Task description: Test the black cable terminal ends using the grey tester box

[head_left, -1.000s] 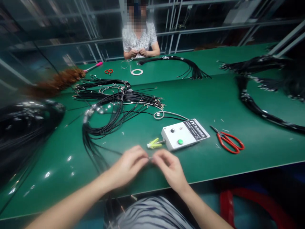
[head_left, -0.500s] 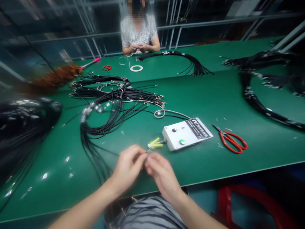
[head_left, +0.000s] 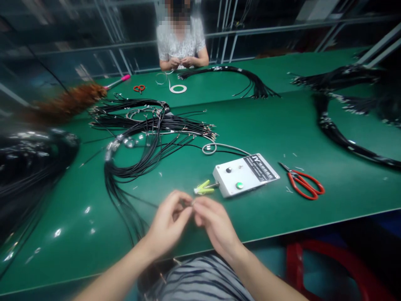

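My left hand (head_left: 171, 219) and my right hand (head_left: 215, 221) meet at the fingertips just in front of the white control box. Both are closed in a pinch. A thin black cable (head_left: 148, 202) runs from the left into my left hand, whose thumb and forefinger are pressed on it. What lies between the right fingertips is tiny and blurred. Just beyond the fingers, a yellow-green forked clip (head_left: 205, 187) sticks out of the white control box (head_left: 247, 173), which has a black knob and a lit green button. Loose black cables (head_left: 120, 200) trail left of my hands.
Red-handled snips (head_left: 305, 184) lie right of the box among small white scraps. Cable bundles (head_left: 134, 165) cover the left, more (head_left: 354, 144) the right. Across the green table (head_left: 266, 125) sits a person (head_left: 181, 42), near a white tape roll (head_left: 178, 89) and small red scissors (head_left: 139, 88).
My fingertips have shifted slightly back from the yellow-green clip. A thin tip that reached toward the clip no longer shows there. The view has moved a little.
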A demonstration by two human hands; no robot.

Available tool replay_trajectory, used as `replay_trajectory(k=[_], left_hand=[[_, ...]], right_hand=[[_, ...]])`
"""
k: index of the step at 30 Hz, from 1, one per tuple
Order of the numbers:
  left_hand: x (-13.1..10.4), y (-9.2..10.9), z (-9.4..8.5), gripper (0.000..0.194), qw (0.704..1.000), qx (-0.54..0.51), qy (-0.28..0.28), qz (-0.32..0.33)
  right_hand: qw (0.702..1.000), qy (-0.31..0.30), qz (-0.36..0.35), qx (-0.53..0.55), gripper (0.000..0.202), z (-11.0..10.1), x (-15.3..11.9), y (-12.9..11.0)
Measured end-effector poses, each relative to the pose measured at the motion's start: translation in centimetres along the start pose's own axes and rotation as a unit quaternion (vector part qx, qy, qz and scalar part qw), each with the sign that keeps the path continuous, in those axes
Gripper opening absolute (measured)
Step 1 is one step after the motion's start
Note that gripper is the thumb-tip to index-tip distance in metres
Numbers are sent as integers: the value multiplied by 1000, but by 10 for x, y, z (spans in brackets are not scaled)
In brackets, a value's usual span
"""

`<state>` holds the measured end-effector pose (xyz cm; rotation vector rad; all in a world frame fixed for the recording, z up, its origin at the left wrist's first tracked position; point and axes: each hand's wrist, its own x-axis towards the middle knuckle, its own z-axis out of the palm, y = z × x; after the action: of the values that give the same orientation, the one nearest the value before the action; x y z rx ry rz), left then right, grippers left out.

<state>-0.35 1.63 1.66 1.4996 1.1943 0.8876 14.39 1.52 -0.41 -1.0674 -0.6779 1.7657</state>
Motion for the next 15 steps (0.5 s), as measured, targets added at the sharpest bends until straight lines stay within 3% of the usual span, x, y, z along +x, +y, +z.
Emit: replay_trajectory(k=[4,11,15], left_hand=[[1,2,4,19,999,-11,-21,23],[3,-10,18,14,984,-147,92,-34],[-3,-12,20,15,995,-7,100,-5]], right_hand=[[1000,-2,18,-23,18,-2,-2,-1],[985,-10,-88,-149,25,-4,-4,-6],[953,-3,-149,-263,21,-8,-4,-5]])
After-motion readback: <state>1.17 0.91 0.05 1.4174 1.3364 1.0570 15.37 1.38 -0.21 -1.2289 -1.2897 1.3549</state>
